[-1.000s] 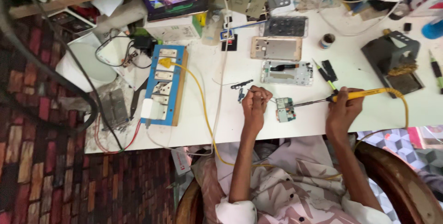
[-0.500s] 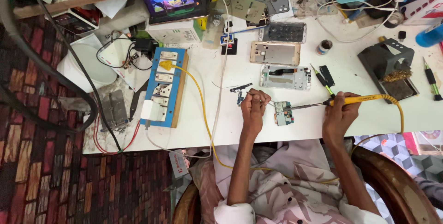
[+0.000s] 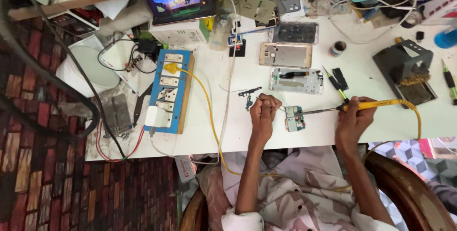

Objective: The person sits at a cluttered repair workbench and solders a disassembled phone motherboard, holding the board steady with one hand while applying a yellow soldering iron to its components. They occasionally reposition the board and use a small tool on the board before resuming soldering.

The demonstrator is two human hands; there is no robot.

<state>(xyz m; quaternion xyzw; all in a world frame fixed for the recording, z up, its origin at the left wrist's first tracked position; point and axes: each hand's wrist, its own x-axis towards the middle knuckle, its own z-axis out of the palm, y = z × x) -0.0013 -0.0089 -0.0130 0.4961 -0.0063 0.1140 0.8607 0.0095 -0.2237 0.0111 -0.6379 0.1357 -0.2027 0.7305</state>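
Two hands work near the bench's front edge: right hand grasps the yellow soldering iron, left hand pinches tweezers beside the circuit board; the tip wants steady, brief contact.

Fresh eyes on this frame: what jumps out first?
The yellow-handled soldering iron in the right hand, its tip on the small circuit board at the table's near edge. The left hand pinches something thin beside the board. Further left, a blue power strip with a yellow cable.

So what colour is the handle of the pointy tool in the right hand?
Yellow: the soldering iron handle and its cord, clearest in the head view.
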